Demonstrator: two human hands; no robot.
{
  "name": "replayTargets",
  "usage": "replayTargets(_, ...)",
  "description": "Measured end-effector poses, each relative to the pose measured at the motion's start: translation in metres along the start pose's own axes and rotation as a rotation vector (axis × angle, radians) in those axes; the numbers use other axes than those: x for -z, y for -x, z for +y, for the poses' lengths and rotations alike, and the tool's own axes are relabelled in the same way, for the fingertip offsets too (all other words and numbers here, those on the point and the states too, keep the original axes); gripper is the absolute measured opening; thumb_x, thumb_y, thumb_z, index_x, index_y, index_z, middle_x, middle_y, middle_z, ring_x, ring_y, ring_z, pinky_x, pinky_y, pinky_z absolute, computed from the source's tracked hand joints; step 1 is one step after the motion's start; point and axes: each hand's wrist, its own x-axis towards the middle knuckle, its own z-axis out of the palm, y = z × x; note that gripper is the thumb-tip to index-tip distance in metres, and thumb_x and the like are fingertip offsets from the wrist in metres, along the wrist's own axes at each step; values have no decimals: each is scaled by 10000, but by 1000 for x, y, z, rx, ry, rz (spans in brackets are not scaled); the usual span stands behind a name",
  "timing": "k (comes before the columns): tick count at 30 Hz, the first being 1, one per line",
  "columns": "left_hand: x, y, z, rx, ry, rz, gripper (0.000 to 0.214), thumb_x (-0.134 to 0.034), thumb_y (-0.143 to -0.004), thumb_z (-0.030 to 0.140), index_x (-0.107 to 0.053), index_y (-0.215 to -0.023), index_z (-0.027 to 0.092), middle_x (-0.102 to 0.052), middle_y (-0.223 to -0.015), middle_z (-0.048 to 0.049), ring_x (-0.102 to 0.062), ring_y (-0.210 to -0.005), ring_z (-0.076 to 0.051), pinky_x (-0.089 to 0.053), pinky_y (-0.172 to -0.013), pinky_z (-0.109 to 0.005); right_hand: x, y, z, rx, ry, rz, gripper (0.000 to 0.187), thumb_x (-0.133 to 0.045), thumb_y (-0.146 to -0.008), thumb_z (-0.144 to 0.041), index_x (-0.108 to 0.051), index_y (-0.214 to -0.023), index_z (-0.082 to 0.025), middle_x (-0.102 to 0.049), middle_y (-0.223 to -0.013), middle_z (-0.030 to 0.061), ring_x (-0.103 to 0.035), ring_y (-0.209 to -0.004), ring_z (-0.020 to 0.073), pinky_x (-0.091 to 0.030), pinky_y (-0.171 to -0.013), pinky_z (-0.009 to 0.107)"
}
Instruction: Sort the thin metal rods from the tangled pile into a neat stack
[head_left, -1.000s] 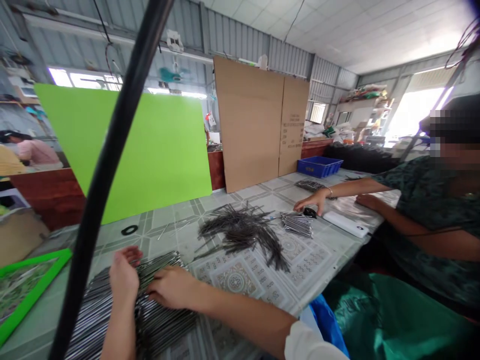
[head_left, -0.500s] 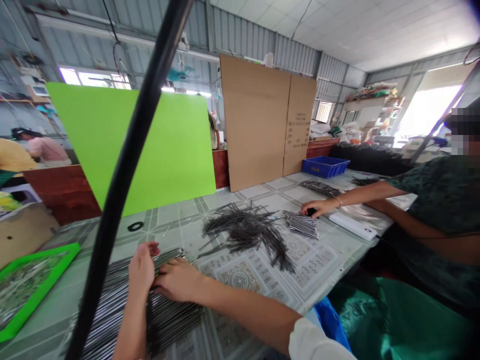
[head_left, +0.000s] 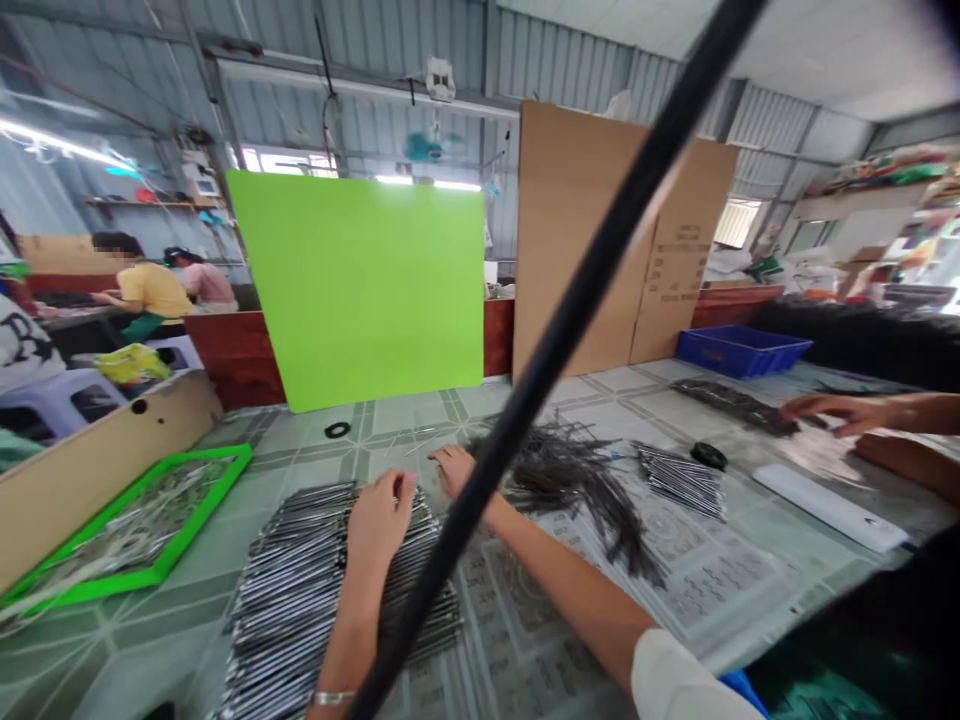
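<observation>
A broad stack of thin shiny metal rods lies side by side on the patterned table in front of me. My left hand rests on the stack's far end with its fingers curled down onto the rods. My right hand reaches past the stack's far right corner, fingers stretched flat toward the table, partly hidden behind a black strap crossing the view. Just right of that hand lies a loose tangled heap of dark rods.
A small rod bundle, a black disc and a long white box lie to the right, by a co-worker's hand. A green tray sits left. Behind stand a green board, cardboard and a blue bin.
My head turned left, so everything shifted right in view. My right hand left the stack and reached forward toward the loose heap. My left hand stayed on the rods.
</observation>
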Motion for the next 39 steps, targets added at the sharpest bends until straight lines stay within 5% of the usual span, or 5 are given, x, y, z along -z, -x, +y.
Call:
replayTargets(12, -8, 2, -11, 76, -95, -10, 120, -559, -746, 315, -550, -675, 218, -531, -613, -31, -504, -622, -208, -296, -619, -275, -50, -79, 8, -18, -57, -65, 229, -401, -831, -88, -607, -929, -109, -580, -1059, 157, -415, -1112, 251, -288, -940, 425)
replayTargets(20, -22, 1, -2, 49, 301, 120, 260, -518, -784, 344, -551, -1003, 208, -568, -1016, -98, -510, -979, -254, -339, -892, -384, -10, -25, -5, -39, -354, 166, 205, -354, -898, -201, -531, -986, -148, -573, -1019, 76, -495, -977, 148, -355, -891, 326)
replayTargets(27, -47, 23, 46, 111, 795, 48, 468, -515, -809, 387, -383, -1225, 217, -574, -1039, -90, -542, -973, -220, -389, -858, -348, 28, 46, -29, 66, -788, 367, 140, -441, -848, -250, -554, -908, -195, -515, -1106, 65, -454, -1067, 168, -328, -939, 342)
replayTargets(33, -61, 25, 44, 304, 1205, 66, 303, -620, -727, 443, -551, -861, 181, -481, -576, 37, -450, -497, -106, -346, -481, -220, 24, 65, 2, -22, -423, 264, 187, -497, -826, -263, -567, -973, -172, -495, -1171, 111, -396, -1134, 220, -298, -945, 368)
replayTargets(39, -61, 11, 33, 450, 1499, 43, 490, -625, -631, 596, -344, -597, 196, -323, -466, 94, -302, -384, -63, -319, -438, -207, 11, 73, 20, -83, -1, -50, 124, -537, -807, -222, -622, -894, -196, -612, -947, 63, -493, -959, 226, -344, -819, 338)
